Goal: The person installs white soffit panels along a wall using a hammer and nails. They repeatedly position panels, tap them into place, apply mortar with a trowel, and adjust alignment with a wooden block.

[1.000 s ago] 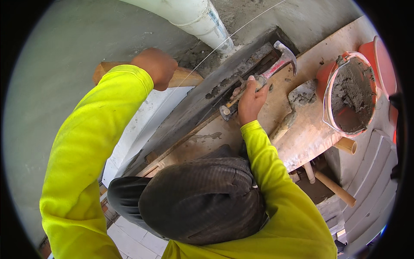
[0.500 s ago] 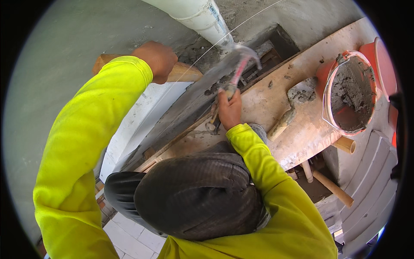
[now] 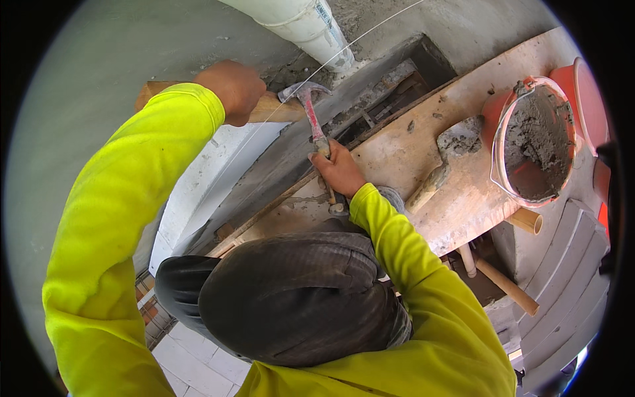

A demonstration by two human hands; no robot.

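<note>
My left hand (image 3: 233, 92) is closed over a short length of timber (image 3: 278, 110), which lies along the top edge of a white block (image 3: 192, 192) beside the grey wall. My right hand (image 3: 339, 170) grips a claw hammer (image 3: 311, 112) by its handle, around the middle of the picture. The hammer's head is right at the timber's right end; whether they touch I cannot tell. Across both passes a thin white string (image 3: 370, 34). On the board to the right of my right hand lies a trowel (image 3: 459, 139) with mortar on its blade.
A wooden board (image 3: 390, 149) slants beneath my right arm, with a dark recess (image 3: 433, 63) beyond it. To the right stands an orange bucket (image 3: 539, 142) part full of mortar, beside another reddish bucket (image 3: 582, 99). A white pipe (image 3: 301, 30) rises at the back.
The hammer has swung left and down to the timber's end, carried by my right hand. My left hand and the timber have shifted slightly left.
</note>
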